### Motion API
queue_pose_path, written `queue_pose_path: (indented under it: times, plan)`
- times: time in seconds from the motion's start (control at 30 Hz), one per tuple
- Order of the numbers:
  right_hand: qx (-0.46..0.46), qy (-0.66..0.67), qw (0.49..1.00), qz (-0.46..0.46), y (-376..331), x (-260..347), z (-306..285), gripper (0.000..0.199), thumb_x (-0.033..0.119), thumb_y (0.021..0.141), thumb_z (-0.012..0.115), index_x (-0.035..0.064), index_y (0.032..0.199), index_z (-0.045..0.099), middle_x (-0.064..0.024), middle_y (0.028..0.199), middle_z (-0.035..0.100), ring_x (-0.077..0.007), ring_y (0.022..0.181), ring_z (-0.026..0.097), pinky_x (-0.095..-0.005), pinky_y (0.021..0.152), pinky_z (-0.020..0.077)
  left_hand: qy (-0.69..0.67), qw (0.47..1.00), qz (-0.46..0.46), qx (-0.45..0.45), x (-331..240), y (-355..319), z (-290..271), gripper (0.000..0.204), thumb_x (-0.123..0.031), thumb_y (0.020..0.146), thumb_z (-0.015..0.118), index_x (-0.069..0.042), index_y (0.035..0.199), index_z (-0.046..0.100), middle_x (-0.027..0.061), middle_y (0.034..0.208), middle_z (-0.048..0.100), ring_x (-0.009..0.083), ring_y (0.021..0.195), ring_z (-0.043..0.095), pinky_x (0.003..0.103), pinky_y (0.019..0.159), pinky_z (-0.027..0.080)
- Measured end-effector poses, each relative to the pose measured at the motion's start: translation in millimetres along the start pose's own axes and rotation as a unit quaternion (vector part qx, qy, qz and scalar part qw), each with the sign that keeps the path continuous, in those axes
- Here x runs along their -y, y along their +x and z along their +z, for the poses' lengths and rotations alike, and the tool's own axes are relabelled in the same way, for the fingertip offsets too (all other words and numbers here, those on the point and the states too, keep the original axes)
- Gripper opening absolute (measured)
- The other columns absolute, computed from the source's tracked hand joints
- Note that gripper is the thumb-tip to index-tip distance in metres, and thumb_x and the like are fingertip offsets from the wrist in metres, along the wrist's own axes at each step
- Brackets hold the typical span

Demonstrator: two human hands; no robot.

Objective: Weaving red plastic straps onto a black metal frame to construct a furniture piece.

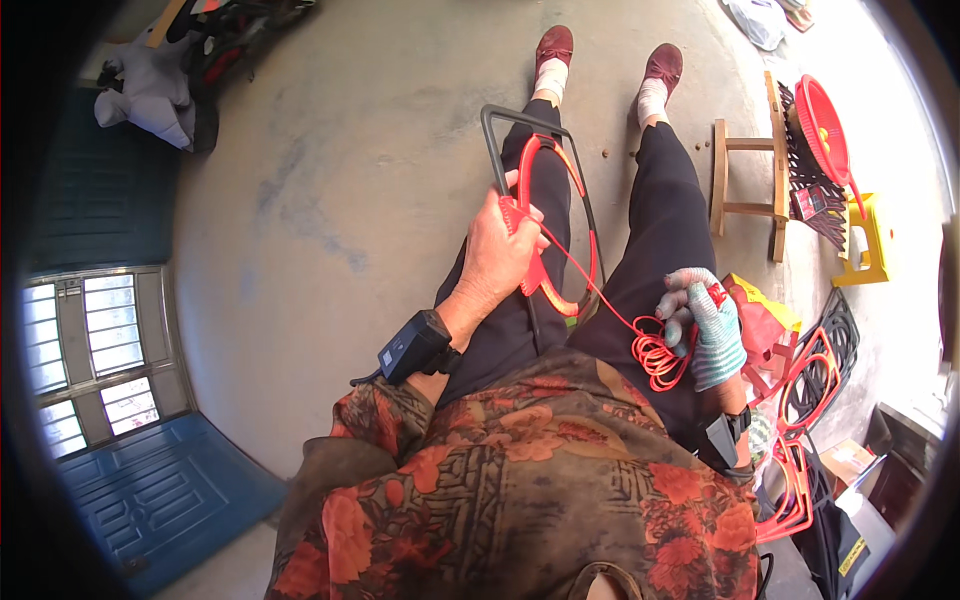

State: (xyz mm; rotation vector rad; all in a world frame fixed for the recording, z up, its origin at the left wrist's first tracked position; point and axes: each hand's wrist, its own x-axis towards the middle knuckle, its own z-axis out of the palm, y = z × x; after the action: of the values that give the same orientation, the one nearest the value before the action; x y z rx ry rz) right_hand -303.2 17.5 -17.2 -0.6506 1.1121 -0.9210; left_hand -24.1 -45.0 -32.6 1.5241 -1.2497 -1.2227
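Observation:
My bare left hand (492,255) is closed around one side of a dark metal frame (489,135) that has a red oval ring (592,262) in it. Red wrapping covers the frame where my fingers sit; the frame rests over my left thigh. From there a thin red cord (598,288) runs tautly across to my right hand (716,330), which wears a striped grey and green glove. Its curled fingers hold a loose bundle of this cord (656,362), whose loops hang beside my right thigh.
Along the right lie a red and yellow bag (762,325), red frames (795,490) and a dark coil (843,335). Farther off are a wooden stool (748,208), a red basket (812,125) and a yellow plastic stool (878,245). Blue doors (190,490) stand at left.

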Motion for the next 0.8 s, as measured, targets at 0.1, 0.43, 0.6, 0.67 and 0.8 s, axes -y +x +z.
queue_pose_path:
  times: [0.1, 0.43, 0.6, 0.67, 0.8]
  plan:
    - [-0.006, 0.012, 1.000, 0.000, 0, -2, 1, 0.028, 0.031, 0.098, 0.054, 0.0045, 0.106, 0.058, -0.0094, 0.077, 0.065, -0.0104, 0.047, 0.057, -0.0196, 0.034, 0.0369, 0.003, 1.000, -0.021, -0.007, -2, -2, 3, 0.051, -0.002, 0.086, 0.049, 0.003, 0.136, 0.038, 0.0107, 0.093, 0.063, 0.0181, 0.068, 0.067, 0.031, 0.065, 0.056]
    - [0.022, 0.196, 0.980, -0.027, -13, 2, 27, 0.027, 0.018, 0.093, 0.059, 0.0009, 0.113, 0.056, -0.0138, 0.090, 0.066, -0.0121, 0.051, 0.053, -0.0201, 0.038, 0.0374, 0.000, 0.996, 0.071, -0.045, -7, -35, 16, 0.050, -0.001, 0.088, 0.050, -0.001, 0.137, 0.039, 0.0091, 0.094, 0.064, 0.0156, 0.070, 0.065, 0.030, 0.068, 0.054]
    - [0.093, 0.261, 0.961, -0.008, -16, 15, 40, 0.031, 0.023, 0.095, 0.057, -0.0007, 0.115, 0.055, -0.0154, 0.092, 0.066, -0.0153, 0.058, 0.059, -0.0222, 0.044, 0.0440, 0.076, 0.993, 0.077, -0.044, -21, -40, 22, 0.056, 0.000, 0.083, 0.052, -0.006, 0.138, 0.038, 0.0141, 0.092, 0.066, 0.0286, 0.080, 0.068, 0.037, 0.074, 0.055]
    - [0.133, 0.255, 0.958, -0.009, -16, 22, 44, 0.039, 0.033, 0.097, 0.054, -0.0008, 0.116, 0.054, -0.0162, 0.091, 0.066, -0.0177, 0.062, 0.063, -0.0260, 0.048, 0.0485, 0.062, 0.996, 0.063, -0.031, -35, -44, 23, 0.056, -0.001, 0.084, 0.052, -0.006, 0.137, 0.038, 0.0153, 0.093, 0.066, 0.0303, 0.081, 0.068, 0.038, 0.074, 0.055]
    - [0.152, 0.128, 0.980, -0.021, 2, 34, 48, 0.041, 0.036, 0.098, 0.052, 0.0010, 0.118, 0.054, -0.0167, 0.092, 0.066, -0.0174, 0.070, 0.065, -0.0270, 0.055, 0.0512, 0.092, 0.992, 0.078, -0.022, -31, -45, 17, 0.057, -0.004, 0.085, 0.054, -0.005, 0.139, 0.036, 0.0167, 0.094, 0.065, 0.0317, 0.081, 0.068, 0.039, 0.073, 0.054]
